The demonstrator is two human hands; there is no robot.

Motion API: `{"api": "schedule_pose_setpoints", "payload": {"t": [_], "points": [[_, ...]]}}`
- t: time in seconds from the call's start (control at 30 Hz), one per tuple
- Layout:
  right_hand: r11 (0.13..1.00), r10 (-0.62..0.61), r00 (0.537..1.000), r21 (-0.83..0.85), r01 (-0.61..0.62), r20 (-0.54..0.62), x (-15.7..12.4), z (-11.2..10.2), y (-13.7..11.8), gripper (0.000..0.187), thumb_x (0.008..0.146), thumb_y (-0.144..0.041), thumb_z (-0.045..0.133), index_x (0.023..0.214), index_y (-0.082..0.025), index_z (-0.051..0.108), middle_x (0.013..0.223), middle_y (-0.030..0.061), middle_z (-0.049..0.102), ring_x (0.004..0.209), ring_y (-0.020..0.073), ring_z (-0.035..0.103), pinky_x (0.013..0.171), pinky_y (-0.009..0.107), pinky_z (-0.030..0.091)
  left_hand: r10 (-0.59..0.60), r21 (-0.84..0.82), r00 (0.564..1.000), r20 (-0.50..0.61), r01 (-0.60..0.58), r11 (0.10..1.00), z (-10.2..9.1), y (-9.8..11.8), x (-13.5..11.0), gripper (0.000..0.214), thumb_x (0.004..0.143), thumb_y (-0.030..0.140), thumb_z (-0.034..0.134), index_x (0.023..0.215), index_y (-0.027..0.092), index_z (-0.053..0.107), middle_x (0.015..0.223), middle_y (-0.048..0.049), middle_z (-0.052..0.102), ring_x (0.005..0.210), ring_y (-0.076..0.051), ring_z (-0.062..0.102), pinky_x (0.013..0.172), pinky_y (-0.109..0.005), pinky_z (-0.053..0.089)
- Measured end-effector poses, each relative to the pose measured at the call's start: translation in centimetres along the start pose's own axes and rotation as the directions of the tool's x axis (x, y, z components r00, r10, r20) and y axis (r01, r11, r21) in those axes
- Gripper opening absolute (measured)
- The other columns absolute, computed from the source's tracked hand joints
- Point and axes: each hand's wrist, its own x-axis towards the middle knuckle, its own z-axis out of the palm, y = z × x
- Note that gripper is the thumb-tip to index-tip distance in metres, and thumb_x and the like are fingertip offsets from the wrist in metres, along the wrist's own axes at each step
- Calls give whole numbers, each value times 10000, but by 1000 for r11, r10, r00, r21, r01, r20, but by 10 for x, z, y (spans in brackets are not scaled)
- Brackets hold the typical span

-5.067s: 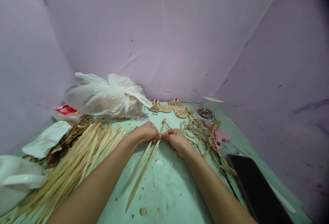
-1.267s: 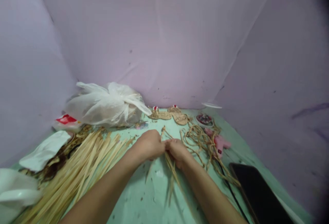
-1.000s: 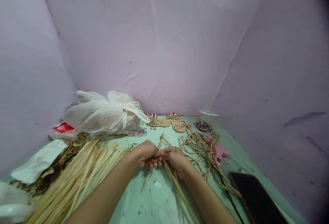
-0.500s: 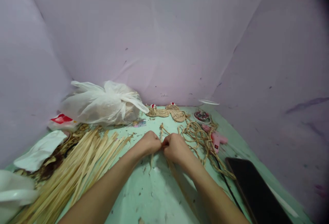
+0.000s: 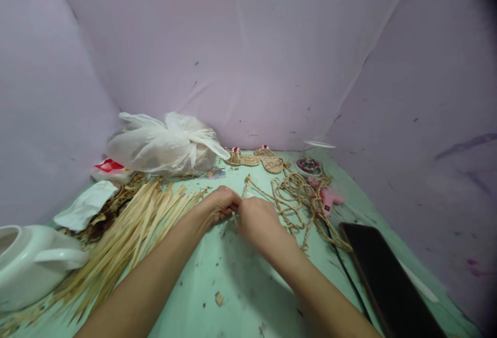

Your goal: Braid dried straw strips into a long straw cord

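Note:
My left hand (image 5: 218, 205) and my right hand (image 5: 256, 218) meet at the middle of the green table (image 5: 233, 286), fingers pinched together on thin straw strips. A braided straw cord (image 5: 246, 182) runs from between the hands toward the back. The loose ends of the strips are hidden under my right hand and wrist. The braid leads on into a tangle of braided cord (image 5: 298, 198) just right of my right hand.
A pile of flat straw strips (image 5: 132, 229) lies left, with a white plastic bag (image 5: 163, 144), a white pot (image 5: 27, 260) and a crumpled tissue (image 5: 85, 208). Two small woven sandals (image 5: 256, 158), a pink glue gun (image 5: 329, 198), a bead dish (image 5: 308, 165) and a black phone (image 5: 384, 281) are right.
The long strip ends that trailed toward me five seconds ago swung under my right hand and are now out of sight. Both hands stayed joined, shifting slightly.

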Motion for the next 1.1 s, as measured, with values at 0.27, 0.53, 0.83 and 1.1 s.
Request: {"api": "schedule_pose_setpoints", "payload": {"t": [0.27, 0.53, 0.83, 1.1], "points": [[906, 225, 950, 406, -123, -215, 27, -24, 39, 95, 686, -161, 499, 678, -135, 590, 644, 63, 599, 607, 139, 534, 555, 230, 366, 26, -43, 981, 191, -18, 999, -20, -2, 7, 113, 546, 221, 557, 605, 134, 517, 386, 96, 229, 312, -14, 129, 329, -183, 27], [612, 179, 956, 734, -293, 232, 33, 4, 34, 99, 635, -95, 481, 549, -135, 509, 478, -10, 487, 373, 60, 369, 388, 194, 299, 55, 79, 991, 122, -66, 995, -12, 0, 1, 99, 538, 163, 504, 498, 164, 414, 352, 91, 216, 310, -28, 132, 348, -199, 45], [677, 241, 970, 711, -189, 28, 45, 20, 51, 72, 535, -156, 537, 479, -134, 499, 380, -58, 373, 354, 39, 244, 375, 209, 153, 193, 559, 981, 3, -162, 813, -12, 10, -10, 94, 517, 123, 484, 467, 113, 564, 384, 12, 439, 393, -74, 344, 418, -205, 254], [613, 239, 966, 757, -225, 94, 43, 24, 53, 158, 553, -227, 566, 480, -159, 444, 361, -82, 295, 335, 34, 204, 366, 212, 120, 333, 803, 894, -301, 49, 594, -101, 30, -35, 144, 526, 170, 507, 592, 138, 631, 531, -18, 554, 513, -112, 474, 496, -199, 314]]}}
